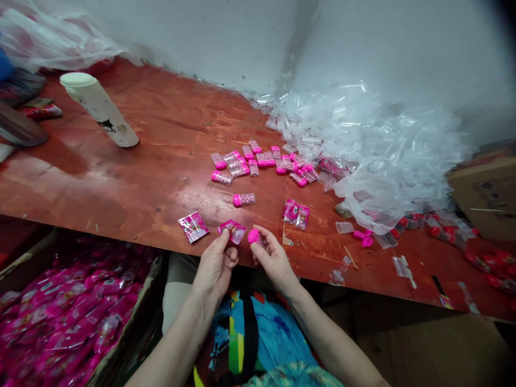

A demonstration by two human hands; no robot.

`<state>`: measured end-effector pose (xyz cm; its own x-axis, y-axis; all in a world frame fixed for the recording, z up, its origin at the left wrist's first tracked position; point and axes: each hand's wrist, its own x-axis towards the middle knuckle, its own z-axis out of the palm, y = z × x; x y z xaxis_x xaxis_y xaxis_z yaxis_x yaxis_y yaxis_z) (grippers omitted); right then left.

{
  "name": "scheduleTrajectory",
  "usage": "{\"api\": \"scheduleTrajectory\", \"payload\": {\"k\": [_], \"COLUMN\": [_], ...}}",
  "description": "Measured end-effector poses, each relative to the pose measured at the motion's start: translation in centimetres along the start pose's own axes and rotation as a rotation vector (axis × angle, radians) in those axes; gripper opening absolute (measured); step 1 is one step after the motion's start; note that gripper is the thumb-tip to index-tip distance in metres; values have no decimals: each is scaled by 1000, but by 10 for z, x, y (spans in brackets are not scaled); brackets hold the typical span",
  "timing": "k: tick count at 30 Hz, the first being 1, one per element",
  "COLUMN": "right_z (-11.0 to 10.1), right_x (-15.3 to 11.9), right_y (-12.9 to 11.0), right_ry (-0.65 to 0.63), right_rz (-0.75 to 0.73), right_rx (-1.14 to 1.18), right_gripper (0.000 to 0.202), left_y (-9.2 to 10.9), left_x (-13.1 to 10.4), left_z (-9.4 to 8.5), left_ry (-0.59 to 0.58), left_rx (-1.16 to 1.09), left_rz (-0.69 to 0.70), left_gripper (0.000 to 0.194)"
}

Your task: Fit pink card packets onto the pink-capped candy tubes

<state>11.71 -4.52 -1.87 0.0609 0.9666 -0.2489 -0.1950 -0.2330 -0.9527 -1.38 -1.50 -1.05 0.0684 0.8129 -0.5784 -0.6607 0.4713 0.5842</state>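
Near the front edge of the red table, my left hand [219, 262] pinches a small pink and clear packet [234, 231] between thumb and fingers. Just right of it, my right hand [271, 255] holds a pink cap [253, 236]; whatever is below the cap is hidden by my fingers. A flat pink packet [194, 227] lies left of my hands, and a pair of pink packets [296, 214] lies to their right. Beyond my hands one clear tube with a pink cap [244, 200] rests on its side, and several similar tubes [265, 159] are grouped farther back.
A red wooden table [169, 145] runs along the wall. A pale bottle [100, 110] stands at the left. Clear tubes and plastic [363, 134] are heaped at the back right, with red-capped tubes [445, 231] nearby. A box of pink packets [72, 317] sits below the left edge.
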Motion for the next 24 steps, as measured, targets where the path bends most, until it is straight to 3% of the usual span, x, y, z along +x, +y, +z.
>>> {"api": "scheduleTrajectory", "payload": {"k": [8, 24], "right_z": [6, 13], "right_x": [-2, -3], "right_y": [4, 12], "right_ry": [84, 59], "right_rz": [-24, -31], "right_rx": [-77, -48], "right_gripper": [46, 42], "left_y": [-6, -12], "left_x": [1, 1], "left_z": [0, 1], "left_ry": [-6, 23], "left_rx": [19, 65], "left_rz": [6, 76], "left_gripper": [34, 38]}}
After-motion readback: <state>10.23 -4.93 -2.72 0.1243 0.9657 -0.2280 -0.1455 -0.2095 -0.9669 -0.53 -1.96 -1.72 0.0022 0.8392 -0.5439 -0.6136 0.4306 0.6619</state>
